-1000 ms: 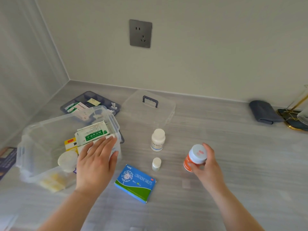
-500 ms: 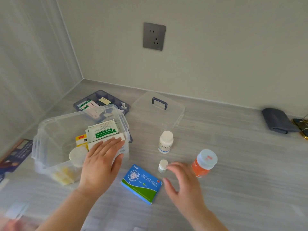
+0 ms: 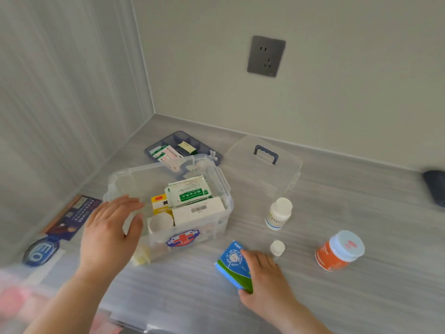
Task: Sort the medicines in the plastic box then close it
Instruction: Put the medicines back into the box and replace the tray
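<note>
The clear plastic box (image 3: 222, 179) stands open on the counter with a red-cross sticker on its front wall. Inside lie a white carton with a barcode (image 3: 197, 212), green-printed sachets (image 3: 189, 191), a yellow box and a white cup. My left hand (image 3: 110, 227) rests open against the box's left front wall. My right hand (image 3: 262, 278) grips the blue and green tablet box (image 3: 232, 262) on the counter in front of the plastic box. To the right stand a white bottle (image 3: 278, 213), a tiny white vial (image 3: 277, 248) and an orange jar with a pale blue cap (image 3: 338, 251).
The clear lid with a blue handle (image 3: 265, 160) lies behind the box to the right. A blue divider tray (image 3: 168, 141) holding packets sits behind the box. A dark leaflet (image 3: 69, 215) and a round blue sticker lie at the left. A dark cloth (image 3: 434, 186) is at the right edge.
My right hand let go of the orange jar, moved left and took hold of the blue tablet box. My left hand slid from the box's right front corner to its left side.
</note>
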